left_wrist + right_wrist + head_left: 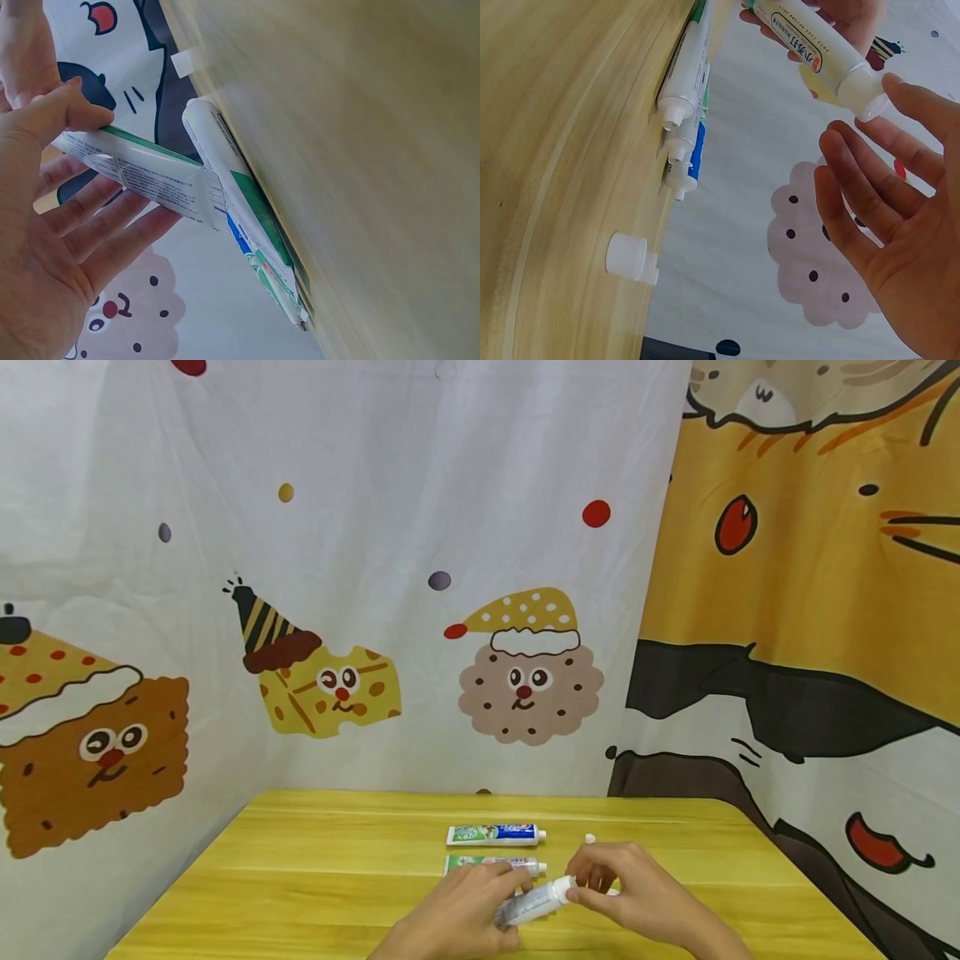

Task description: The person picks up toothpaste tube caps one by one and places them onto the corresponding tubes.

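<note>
Upper right in the right-wrist view, the held tube (pixel 816 49) is showing oval-framed Chinese characters, seemingly 小苏打; the smaller line alongside is blurring. Left in the left-wrist view, its fine print is running too small to read. Lower centre in the head view, a green-and-blue tube (pixel 492 835) is bearing unreadable lettering.

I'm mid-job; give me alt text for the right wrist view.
The right hand has its thumb and index finger at the white cap of a toothpaste tube held by the left hand. Three uncapped tubes lie side by side on a wood-grain table, with loose caps nearby.
</note>
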`<state>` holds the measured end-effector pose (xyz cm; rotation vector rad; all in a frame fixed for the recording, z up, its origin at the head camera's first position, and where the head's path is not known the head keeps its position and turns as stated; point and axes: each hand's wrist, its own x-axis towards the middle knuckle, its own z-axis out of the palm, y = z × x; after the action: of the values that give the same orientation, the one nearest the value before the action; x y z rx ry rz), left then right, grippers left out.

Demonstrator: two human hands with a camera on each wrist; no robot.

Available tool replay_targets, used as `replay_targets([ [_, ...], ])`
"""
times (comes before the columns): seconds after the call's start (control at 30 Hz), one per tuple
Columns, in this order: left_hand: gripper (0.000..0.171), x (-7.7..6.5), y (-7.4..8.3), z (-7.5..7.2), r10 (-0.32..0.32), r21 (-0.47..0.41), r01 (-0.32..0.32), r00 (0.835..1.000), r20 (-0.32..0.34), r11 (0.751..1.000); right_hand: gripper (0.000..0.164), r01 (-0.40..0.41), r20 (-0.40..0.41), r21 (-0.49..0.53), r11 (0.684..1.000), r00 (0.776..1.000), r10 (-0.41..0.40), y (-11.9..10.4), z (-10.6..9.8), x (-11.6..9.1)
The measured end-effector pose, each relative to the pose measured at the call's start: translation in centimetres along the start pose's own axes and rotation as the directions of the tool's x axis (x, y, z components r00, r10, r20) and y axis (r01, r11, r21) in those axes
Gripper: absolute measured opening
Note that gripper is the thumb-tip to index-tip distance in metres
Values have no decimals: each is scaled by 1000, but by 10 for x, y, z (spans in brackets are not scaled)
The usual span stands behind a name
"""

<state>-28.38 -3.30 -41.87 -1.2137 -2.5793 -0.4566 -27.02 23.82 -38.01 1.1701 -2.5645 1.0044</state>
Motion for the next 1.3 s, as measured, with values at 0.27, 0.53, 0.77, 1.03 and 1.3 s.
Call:
replay_targets([
  [0.27, 48, 0, 0, 0, -12, -3, 12, 1000, 15, 1000, 16, -12, -16, 19, 1000, 1000, 12, -1, 0, 0],
  [0.53, 49, 1, 0, 0, 9, 0, -9, 1000, -3, 1000, 29, 81, -33, 26, 996, 996, -80, -1, 0, -1],
  [0.77, 51, 1, 0, -2, 6, -11, -6, 1000, 2, 1000, 35, 141, -19, 26, 990, 990, -140, 2, 1, -1],
  [1.03, 51, 0, 0, -1, 9, -16, -9, 1000, 0, 1000, 32, 136, -18, 24, 990, 991, -136, 5, 3, -2],
  [1.3, 52, -1, 0, -1, 11, -8, -11, 1000, -11, 1000, 19, 67, -15, 33, 997, 998, -67, 2, 3, -1],
])
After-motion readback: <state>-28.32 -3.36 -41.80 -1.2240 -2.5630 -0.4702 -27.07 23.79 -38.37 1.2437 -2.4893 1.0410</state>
